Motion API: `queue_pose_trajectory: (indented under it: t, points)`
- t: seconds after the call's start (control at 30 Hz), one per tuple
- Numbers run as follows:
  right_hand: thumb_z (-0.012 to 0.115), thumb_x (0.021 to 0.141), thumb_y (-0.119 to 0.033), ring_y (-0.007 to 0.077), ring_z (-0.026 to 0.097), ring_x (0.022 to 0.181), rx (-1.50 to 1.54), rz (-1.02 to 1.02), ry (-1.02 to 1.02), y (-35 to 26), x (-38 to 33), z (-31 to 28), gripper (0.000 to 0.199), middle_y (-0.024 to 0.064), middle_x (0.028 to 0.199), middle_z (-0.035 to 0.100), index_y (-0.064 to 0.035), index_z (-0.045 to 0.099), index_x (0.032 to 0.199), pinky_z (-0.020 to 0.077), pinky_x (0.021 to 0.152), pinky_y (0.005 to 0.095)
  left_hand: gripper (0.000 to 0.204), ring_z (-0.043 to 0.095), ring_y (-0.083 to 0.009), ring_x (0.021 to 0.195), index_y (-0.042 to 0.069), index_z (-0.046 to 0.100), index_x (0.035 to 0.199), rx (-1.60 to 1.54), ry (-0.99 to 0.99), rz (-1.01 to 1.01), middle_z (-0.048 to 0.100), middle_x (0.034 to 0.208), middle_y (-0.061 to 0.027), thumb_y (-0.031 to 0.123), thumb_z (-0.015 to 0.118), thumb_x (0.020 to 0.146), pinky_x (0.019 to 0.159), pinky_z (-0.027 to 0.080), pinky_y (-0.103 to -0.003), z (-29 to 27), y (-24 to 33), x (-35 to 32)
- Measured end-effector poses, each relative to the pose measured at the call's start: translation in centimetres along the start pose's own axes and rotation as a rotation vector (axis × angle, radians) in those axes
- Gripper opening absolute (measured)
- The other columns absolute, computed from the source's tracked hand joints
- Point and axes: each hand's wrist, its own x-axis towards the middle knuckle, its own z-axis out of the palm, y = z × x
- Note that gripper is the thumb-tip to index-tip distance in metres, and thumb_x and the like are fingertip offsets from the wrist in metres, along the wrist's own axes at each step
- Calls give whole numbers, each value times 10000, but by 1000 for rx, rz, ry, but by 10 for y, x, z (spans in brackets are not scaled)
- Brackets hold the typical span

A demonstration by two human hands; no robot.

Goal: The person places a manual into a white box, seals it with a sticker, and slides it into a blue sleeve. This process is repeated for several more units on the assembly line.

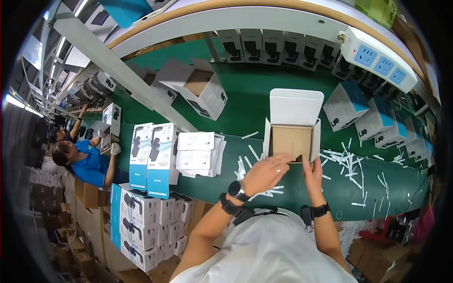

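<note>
A white carton [316, 136] stands in front of me on the green bench, its lid [297, 106] raised at the far side. Inside it sits a brown cardboard insert [287, 138] with a small dark notch near its front edge. My left hand [267, 175] lies over the insert's near left part, fingers stretched out and together on the cardboard. At the carton's near right corner, my right hand [312, 178] grips the wall with thumb and fingers. What lies under the insert is hidden.
Paper strips [351, 165] litter the bench. Leaflets [196, 153] and blue-and-white cartons [159, 158] lie left, above stacked cartons [148, 212]. More cartons [347, 106] stand right, beneath a power strip [377, 59]. An open box [200, 92] stands behind; co-workers [85, 158] sit far left.
</note>
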Motion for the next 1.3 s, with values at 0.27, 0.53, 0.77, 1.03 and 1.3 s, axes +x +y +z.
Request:
queue_pose_trajectory:
  t: [0.27, 0.53, 0.77, 1.03, 1.3]
  points:
    - [699, 899, -430, 296, 649, 898, -495, -142, 95, 0, 22, -18, 538, 206, 974, 680, 47, 597, 1126, 497, 815, 376, 385, 591, -417, 1159, -23, 652, 1134, 714, 377, -665, 649, 1175, -248, 197, 725, 826, 959, 509, -460, -32, -164, -109]
    - [643, 905, -471, 310, 653, 743, -500, 78, 57, -25, -17, -24, 514, 218, 779, 645, 30, 663, 1017, 498, 690, 381, 327, 664, -375, 886, 80, 687, 1062, 736, 243, -854, 680, 1025, -140, 337, 719, 861, 796, 530, -484, -33, -213, -129]
    - [802, 824, -421, 233, 689, 931, -598, -85, -354, -41, -56, -64, 561, 143, 1015, 733, 9, 675, 1159, 531, 822, 327, 210, 608, -402, 769, -50, 666, 868, 635, 596, -424, 621, 866, -196, 111, 578, 969, 680, 481, -473, -84, -132, -82]
    - [748, 884, -359, 202, 688, 921, -457, 55, -291, -33, -63, -60, 453, 111, 1002, 739, -10, 689, 1166, 529, 825, 319, 246, 608, -270, 643, -59, 659, 1086, 468, 855, 35, 630, 834, -134, 162, 630, 983, 541, 459, -361, -74, 45, -23]
    - [724, 917, -291, 161, 658, 894, -439, 24, -287, -23, -73, -72, 371, 88, 965, 719, -17, 690, 1165, 520, 819, 307, 511, 583, -258, 650, 2, 597, 1355, 382, 455, -81, 598, 827, -110, -3, 697, 854, 512, 444, -348, -50, 25, -8]
